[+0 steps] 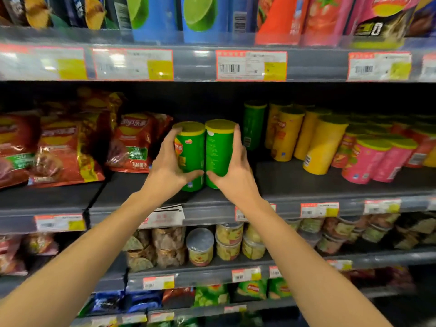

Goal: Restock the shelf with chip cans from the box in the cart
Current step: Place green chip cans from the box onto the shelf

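While both hands are gripping one green chip can each, the step in hand is looking like seating the pair on the middle shelf (295, 182). Left hand (168, 166) is wrapping the left can (191, 152), fingers curled round its far side, thumb lying across the lower front. Right hand (236, 168) is clasping the right can (218, 149) the same way. Cans are standing upright, touching each other, near the shelf's front edge. Another green can (253, 125) is sitting further back, yellow cans (318, 142) beside it to the right, red chip bags (134, 142) to the left. To do it well: be pushing both straight back toward that green can, keeping bases flat, turning logos forward, avoiding the yellow row. Box and cart are not showing.
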